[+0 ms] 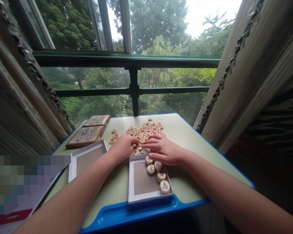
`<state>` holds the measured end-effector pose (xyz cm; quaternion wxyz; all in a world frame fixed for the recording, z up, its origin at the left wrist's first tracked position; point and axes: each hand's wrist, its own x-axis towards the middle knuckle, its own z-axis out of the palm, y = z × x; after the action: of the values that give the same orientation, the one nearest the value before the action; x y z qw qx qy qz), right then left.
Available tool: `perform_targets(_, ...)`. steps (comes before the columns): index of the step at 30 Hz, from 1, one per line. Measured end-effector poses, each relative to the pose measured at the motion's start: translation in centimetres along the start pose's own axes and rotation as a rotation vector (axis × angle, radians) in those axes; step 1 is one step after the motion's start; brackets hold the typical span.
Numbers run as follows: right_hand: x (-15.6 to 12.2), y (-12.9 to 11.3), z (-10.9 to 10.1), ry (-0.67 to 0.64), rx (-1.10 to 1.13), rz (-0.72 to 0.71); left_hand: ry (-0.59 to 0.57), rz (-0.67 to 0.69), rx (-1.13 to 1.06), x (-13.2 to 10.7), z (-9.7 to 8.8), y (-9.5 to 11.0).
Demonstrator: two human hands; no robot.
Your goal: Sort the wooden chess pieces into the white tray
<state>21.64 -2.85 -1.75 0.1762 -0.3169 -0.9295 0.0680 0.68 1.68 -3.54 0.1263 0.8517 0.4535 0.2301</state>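
Note:
Round wooden xiangqi pieces (150, 131) with red and black characters lie in a loose cluster on the table. At the cluster's near left edge is my left hand (122, 149), its fingers curled together beside a few black-marked pieces (136, 152); whether a piece is in them is hidden. My right hand (166, 150) reaches over the near right of the cluster, fingers stretched out, thumb at a piece (148, 160) in the far part of an open box tray (132, 191). Several black-character pieces, one marked 马 (165, 187), lie along that tray's right side, some stacked.
A second shallow box half (74, 162) lies left, partly behind my left forearm. Beyond it are two boxes (85, 135) with Chinese lettering. Three or so separate pieces (114, 131) lie near them. The table (195, 182) has a blue rim; window and curtains surround it.

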Motion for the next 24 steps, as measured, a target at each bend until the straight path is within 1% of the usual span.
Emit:
perform_targets(3,0.4,-0.3,0.2,-0.024,-0.009,-0.039,0.025,-0.047,-0.01,0.1,-0.2,0.2)
perform_targets(7,0.0,0.6,-0.2,0.032,-0.056,0.035,0.013,-0.038,-0.033,0.0,-0.6,0.6)
perform_targets(10,-0.2,1.4,-0.4,0.063,-0.059,0.085,0.013,0.008,-0.05,-0.2,-0.5,0.9)
perform_targets(13,0.0,1.8,-0.1,0.086,-0.09,0.167,0.082,0.064,-0.021,-0.3,-0.2,1.2)
perform_targets(16,0.3,1.9,0.5,0.138,-0.115,0.237,0.16,0.099,0.028,-0.3,-0.1,1.4)
perform_targets(18,0.4,2.1,0.7,0.153,-0.097,0.243,0.204,0.116,0.063,-0.3,-0.4,1.4)
perform_targets(22,0.4,2.5,0.6,0.109,-0.042,0.224,0.305,0.119,0.119,-0.2,-1.0,1.0)
perform_targets(24,0.4,2.6,0.5,0.125,-0.045,0.233,0.333,0.124,0.136,-0.3,-1.1,0.9)
